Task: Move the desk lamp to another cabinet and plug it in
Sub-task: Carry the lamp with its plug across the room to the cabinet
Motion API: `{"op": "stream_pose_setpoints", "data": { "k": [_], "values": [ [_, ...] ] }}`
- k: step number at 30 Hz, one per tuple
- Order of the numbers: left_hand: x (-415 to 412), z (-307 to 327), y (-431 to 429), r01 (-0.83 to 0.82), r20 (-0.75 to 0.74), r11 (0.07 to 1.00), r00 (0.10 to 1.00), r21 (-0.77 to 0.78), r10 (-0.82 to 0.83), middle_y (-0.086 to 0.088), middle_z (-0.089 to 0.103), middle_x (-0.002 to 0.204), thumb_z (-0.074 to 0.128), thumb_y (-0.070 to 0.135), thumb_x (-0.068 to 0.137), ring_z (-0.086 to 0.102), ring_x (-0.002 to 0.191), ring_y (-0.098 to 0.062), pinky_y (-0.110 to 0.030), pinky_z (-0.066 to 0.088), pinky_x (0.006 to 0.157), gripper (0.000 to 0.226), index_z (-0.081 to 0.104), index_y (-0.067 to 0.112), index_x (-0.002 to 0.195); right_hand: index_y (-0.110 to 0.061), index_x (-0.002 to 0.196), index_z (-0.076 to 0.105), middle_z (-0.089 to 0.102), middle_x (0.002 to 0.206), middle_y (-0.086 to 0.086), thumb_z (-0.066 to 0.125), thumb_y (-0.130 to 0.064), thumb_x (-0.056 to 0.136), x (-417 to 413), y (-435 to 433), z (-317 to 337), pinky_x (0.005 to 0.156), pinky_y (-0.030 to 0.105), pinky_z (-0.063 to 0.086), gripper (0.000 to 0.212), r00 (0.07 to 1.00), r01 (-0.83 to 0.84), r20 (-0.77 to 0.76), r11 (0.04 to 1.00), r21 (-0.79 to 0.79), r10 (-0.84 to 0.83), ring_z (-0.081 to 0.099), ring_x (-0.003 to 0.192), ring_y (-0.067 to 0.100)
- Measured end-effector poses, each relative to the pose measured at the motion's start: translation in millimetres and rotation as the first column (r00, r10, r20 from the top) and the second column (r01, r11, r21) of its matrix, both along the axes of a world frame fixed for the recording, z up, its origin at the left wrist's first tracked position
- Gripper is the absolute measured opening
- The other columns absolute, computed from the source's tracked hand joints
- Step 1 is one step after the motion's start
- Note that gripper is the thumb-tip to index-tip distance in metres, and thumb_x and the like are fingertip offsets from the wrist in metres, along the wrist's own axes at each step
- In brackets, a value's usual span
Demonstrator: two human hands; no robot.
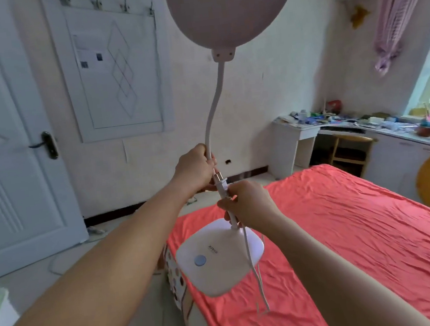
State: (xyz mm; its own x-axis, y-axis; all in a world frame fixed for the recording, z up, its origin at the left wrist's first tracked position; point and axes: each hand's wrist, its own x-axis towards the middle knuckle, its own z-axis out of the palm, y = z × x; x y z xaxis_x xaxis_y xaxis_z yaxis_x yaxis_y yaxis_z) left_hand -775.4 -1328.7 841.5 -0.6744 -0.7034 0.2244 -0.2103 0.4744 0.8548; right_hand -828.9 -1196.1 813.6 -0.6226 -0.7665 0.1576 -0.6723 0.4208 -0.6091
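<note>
Both hands, left hand above right hand, grip the desk lamp neck over the bed.

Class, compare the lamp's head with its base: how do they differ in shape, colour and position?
The lamp head is round and pinkish; the base is a white rounded square with a blue button. The lamp head sits at the top of the neck, the base hangs low over the red bed. Both are smooth and joined by one neck.

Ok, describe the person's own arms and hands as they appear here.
Both forearms are bare up to the frame edge, with no sleeves in view. The left hand and right hand wear no gloves, and no watch, bracelet or ring is visible. The fingers are bare too.
</note>
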Motion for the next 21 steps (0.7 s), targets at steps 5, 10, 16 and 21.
{"op": "stream_pose_setpoints", "data": {
  "k": [5,10,16,21],
  "values": [
    [18.7,5.9,-88.2,-0.027,0.040,0.999,0.999,-0.026,0.028,-0.007,0.064,0.091,0.050,0.017,0.097,0.069,0.086,-0.029,-0.050,0.059,0.083,0.006,0.055,0.016,0.095,-0.019,0.071,0.061,0.075,0.067,0.006,0.063,-0.017,0.087,13.8,-93.8,1.0,0.067,0.044,0.061,0.016,0.998,-0.050,0.035,0.999,-0.016,0.051,0.072,0.058,0.021],
    [27.6,-0.1,-136.7,-0.065,0.058,0.997,0.996,-0.029,0.067,-0.011,0.064,0.097,0.049,0.016,0.097,0.068,0.089,-0.032,-0.051,0.058,0.085,0.006,0.054,0.013,0.099,-0.016,0.073,0.064,0.076,0.069,0.006,0.063,-0.016,0.087,18.4,-146.3,-2.0,0.068,0.042,0.061,0.014,0.996,-0.083,0.031,0.996,0.021,0.082,0.072,0.060,0.021],
    [31.1,-5.3,-194.4,-0.125,0.069,0.992,0.990,-0.002,0.125,-0.012,0.066,0.100,0.049,0.016,0.098,0.069,0.092,-0.032,-0.050,0.058,0.085,0.007,0.055,0.013,0.101,-0.009,0.083,0.068,0.076,0.072,0.008,0.062,-0.014,0.087,13.7,-208.1,-5.5,0.071,0.042,0.061,0.009,0.990,-0.141,0.038,0.989,0.034,0.139,0.073,0.064,0.022],
    [22.7,-7.0,-242.2,-0.167,0.053,0.986,0.985,0.023,0.165,-0.012,0.064,0.098,0.048,0.016,0.098,0.069,0.089,-0.032,-0.048,0.062,0.075,0.005,0.053,0.015,0.099,-0.013,0.080,0.067,0.076,0.070,0.005,0.063,-0.018,0.089,-1.1,-262.0,-9.0,0.072,0.041,0.061,0.011,0.982,-0.185,0.033,0.982,0.039,0.184,0.073,0.063,0.020]
  ]
}}
